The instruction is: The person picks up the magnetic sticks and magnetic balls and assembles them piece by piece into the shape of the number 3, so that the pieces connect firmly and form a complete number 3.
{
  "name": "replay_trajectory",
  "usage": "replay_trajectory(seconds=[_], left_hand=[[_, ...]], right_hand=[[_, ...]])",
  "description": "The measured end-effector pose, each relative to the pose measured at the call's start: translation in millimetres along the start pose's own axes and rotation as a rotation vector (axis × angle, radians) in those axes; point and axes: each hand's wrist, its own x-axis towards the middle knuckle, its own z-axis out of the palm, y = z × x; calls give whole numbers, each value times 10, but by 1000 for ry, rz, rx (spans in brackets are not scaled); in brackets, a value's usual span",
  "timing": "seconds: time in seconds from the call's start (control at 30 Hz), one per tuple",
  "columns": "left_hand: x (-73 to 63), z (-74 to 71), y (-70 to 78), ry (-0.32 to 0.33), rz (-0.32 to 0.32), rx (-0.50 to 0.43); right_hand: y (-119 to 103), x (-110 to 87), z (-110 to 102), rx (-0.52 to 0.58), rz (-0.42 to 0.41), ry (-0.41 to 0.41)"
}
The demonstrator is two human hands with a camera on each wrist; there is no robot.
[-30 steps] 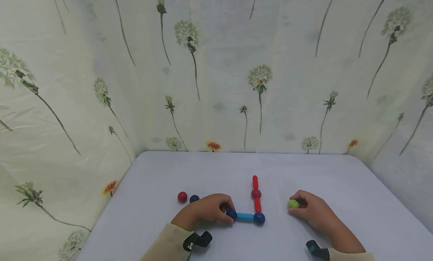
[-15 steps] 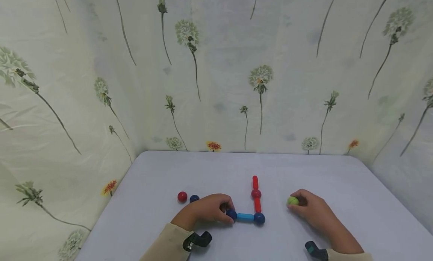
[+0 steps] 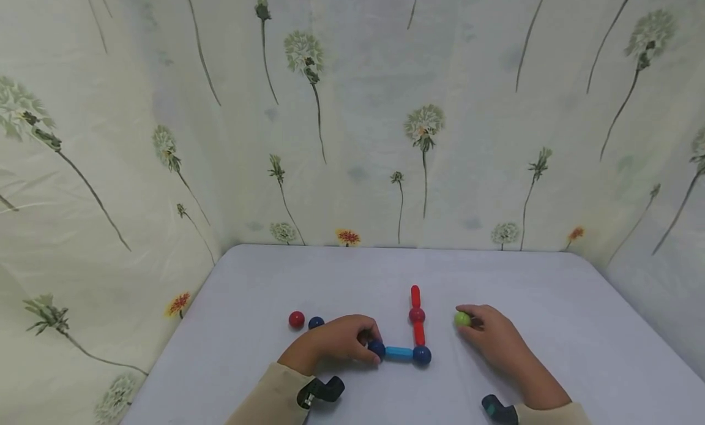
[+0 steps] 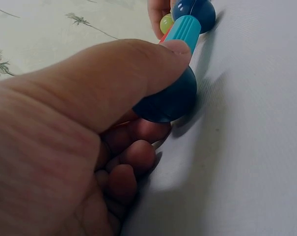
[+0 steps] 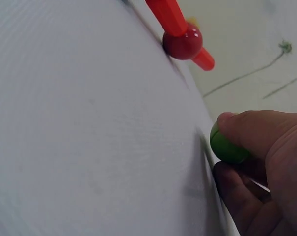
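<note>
My left hand (image 3: 344, 340) grips a dark blue ball (image 4: 173, 101) at the left end of an L-shaped chain on the table. From that ball a light blue rod (image 3: 399, 353) runs right to a second dark blue ball (image 3: 421, 356) at the corner. A red rod (image 3: 420, 334) goes from the corner to a red ball (image 3: 417, 315), and another red rod (image 3: 415, 297) points away beyond it. To the right of the chain, my right hand (image 3: 490, 336) pinches a green ball (image 5: 228, 145) between thumb and fingers, apart from the red pieces.
A loose red ball (image 3: 296, 319) and a loose dark blue ball (image 3: 316, 323) lie left of the chain, close behind my left wrist. The white table (image 3: 330, 272) ends at a flowered cloth (image 3: 363, 137) at the back and sides.
My right hand has moved left and slightly away from me with the green ball, nearer to the red rods. The left hand and the chain have stayed in place.
</note>
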Motion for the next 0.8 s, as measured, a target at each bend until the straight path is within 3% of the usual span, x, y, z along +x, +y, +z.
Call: replay_trajectory(seconds=[0.4,0.8], left_hand=[[11,41,-17,-6,-13,-20],[18,18,-26,10,-11,-8]], right_hand=[[-134,76,102,65,102,-40],[-206,289,122,122,111,-36]])
